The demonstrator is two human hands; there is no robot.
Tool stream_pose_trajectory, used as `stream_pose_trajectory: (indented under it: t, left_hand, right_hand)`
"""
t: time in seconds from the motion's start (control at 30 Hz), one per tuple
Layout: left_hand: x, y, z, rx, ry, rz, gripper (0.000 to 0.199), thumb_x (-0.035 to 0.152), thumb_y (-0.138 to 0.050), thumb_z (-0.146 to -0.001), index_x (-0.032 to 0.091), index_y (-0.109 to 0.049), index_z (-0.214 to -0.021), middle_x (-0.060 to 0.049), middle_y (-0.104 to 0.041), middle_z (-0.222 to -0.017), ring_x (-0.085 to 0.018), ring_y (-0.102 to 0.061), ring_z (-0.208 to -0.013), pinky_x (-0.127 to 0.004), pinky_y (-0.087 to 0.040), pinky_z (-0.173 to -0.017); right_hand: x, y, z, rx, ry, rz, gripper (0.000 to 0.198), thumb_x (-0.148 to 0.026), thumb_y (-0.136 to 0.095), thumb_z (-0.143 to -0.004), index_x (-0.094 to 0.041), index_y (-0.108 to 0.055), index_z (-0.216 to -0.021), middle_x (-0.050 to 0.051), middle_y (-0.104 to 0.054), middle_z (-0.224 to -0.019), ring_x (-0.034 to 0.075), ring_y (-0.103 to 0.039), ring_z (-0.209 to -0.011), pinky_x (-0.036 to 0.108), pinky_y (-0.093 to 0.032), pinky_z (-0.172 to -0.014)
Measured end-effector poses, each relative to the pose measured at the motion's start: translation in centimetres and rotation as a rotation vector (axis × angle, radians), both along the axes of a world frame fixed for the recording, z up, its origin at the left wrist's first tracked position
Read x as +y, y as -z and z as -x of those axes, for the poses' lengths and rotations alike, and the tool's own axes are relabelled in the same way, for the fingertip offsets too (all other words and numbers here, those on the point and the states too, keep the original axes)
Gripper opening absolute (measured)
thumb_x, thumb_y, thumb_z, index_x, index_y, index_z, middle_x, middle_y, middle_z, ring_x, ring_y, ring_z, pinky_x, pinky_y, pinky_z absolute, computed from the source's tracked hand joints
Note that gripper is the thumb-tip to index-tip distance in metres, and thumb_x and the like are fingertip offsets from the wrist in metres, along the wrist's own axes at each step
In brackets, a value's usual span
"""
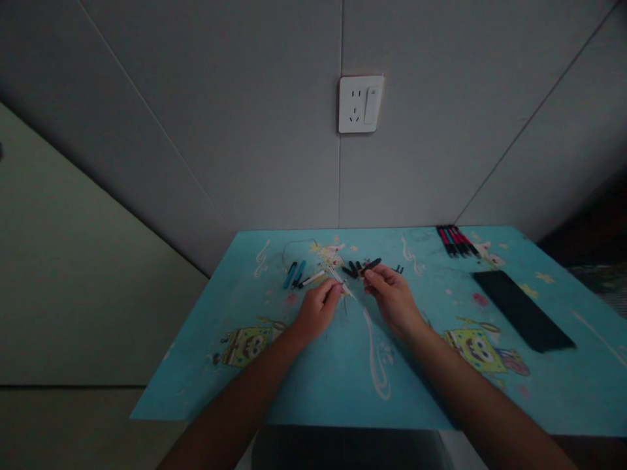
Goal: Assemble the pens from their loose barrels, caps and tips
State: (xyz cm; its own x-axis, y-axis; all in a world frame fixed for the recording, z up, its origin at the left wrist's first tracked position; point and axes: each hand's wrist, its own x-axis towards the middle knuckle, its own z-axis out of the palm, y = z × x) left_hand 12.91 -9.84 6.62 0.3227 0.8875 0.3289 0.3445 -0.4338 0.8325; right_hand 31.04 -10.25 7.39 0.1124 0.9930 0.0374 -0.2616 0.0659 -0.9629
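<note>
My right hand [392,299] pinches a short black pen part [372,264] between thumb and fingers, tilted up to the right. Across from it, my left hand [317,309] is closed, its fingertips pressed together; what they hold, if anything, is too small to make out. Thin whitish sticks, like pen refills [336,274], lie just beyond the left fingertips. Several short black pieces [351,269] rest on the table beside the right fingertips. Left of the refills are a white stick with a dark end [312,279] and blue pen barrels [290,275].
A light-blue table cover [333,385] with cartoon prints lies under everything. Several red, black and blue pens [456,241] lie in a row at the back right. Nearer on the right is a flat dark rectangular pad [522,310]. A socket plate [361,104] sits on the wall behind.
</note>
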Motion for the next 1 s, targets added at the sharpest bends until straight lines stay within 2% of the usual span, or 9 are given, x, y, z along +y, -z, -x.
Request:
stream_pose_trajectory:
  t: [0.13, 0.33, 0.63, 0.77, 0.87, 1.0]
  left_hand:
    - [0.0, 0.1, -0.1, 0.002, 0.016, 0.012, 0.028, 0.033, -0.038, -0.099, 0.018, -0.055, -0.082, 0.001, -0.055, -0.070, -0.013, -0.051, -0.066, -0.024, -0.037, -0.065]
    - [-0.1, 0.1, -0.2, 0.030, 0.045, 0.029, 0.029, 0.034, -0.037, -0.099, 0.018, -0.052, -0.079, 0.003, -0.048, -0.065, -0.013, -0.046, -0.063, -0.024, -0.035, -0.062]
    - [0.0, 0.5, -0.1, 0.037, 0.061, 0.003, 0.028, 0.032, -0.040, -0.099, 0.018, -0.055, -0.081, 0.002, -0.053, -0.068, -0.013, -0.050, -0.065, -0.024, -0.037, -0.063]
    - [-0.2, 0.9, -0.2, 0.053, 0.063, 0.027, 0.022, 0.032, -0.038, -0.099, 0.019, -0.055, -0.099, 0.002, -0.055, -0.069, -0.014, -0.052, -0.062, -0.025, -0.038, -0.060]
    - [-0.3, 1.3, -0.2, 0.056, 0.069, 0.022, 0.022, 0.029, -0.041, -0.098, 0.019, -0.048, -0.116, -0.001, -0.061, -0.078, -0.016, -0.059, -0.069, -0.027, -0.043, -0.066]
    - [-0.4, 1.3, 0.0, 0.044, 0.083, -0.039, 0.023, 0.027, -0.047, -0.095, 0.020, -0.045, -0.117, -0.008, -0.065, -0.097, -0.021, -0.063, -0.088, -0.031, -0.047, -0.079]
  right_hand:
    - [-0.3, -0.4, 0.1, -0.029, -0.038, -0.026, 0.023, -0.040, -0.072, -0.079, -0.019, -0.064, -0.080, 0.001, -0.061, -0.072, 0.012, -0.052, -0.062, 0.026, -0.042, -0.061]
    - [-0.2, -0.3, 0.0, -0.196, -0.029, -0.030, 0.025, -0.043, -0.070, -0.079, -0.019, -0.064, -0.082, 0.000, -0.059, -0.069, 0.012, -0.050, -0.061, 0.025, -0.042, -0.058]
    - [-0.4, -0.4, 0.2, -0.251, -0.115, -0.047, 0.023, -0.041, -0.069, -0.080, -0.019, -0.063, -0.082, -0.002, -0.059, -0.069, 0.012, -0.050, -0.061, 0.025, -0.040, -0.058]
    - [-0.4, 0.0, 0.2, -0.312, -0.190, -0.045, 0.024, -0.041, -0.069, -0.081, -0.018, -0.063, -0.078, -0.002, -0.058, -0.068, 0.012, -0.051, -0.063, 0.025, -0.040, -0.059]
    - [-0.4, 0.1, 0.1, -0.360, -0.253, -0.062, 0.023, -0.040, -0.068, -0.081, -0.017, -0.066, -0.079, 0.000, -0.062, -0.073, 0.014, -0.055, -0.069, 0.027, -0.043, -0.066]
    - [-0.7, -0.1, 0.1, -0.351, -0.358, -0.060, 0.022, -0.039, -0.066, -0.083, -0.017, -0.070, -0.082, 0.002, -0.068, -0.081, 0.016, -0.059, -0.073, 0.029, -0.046, -0.071]
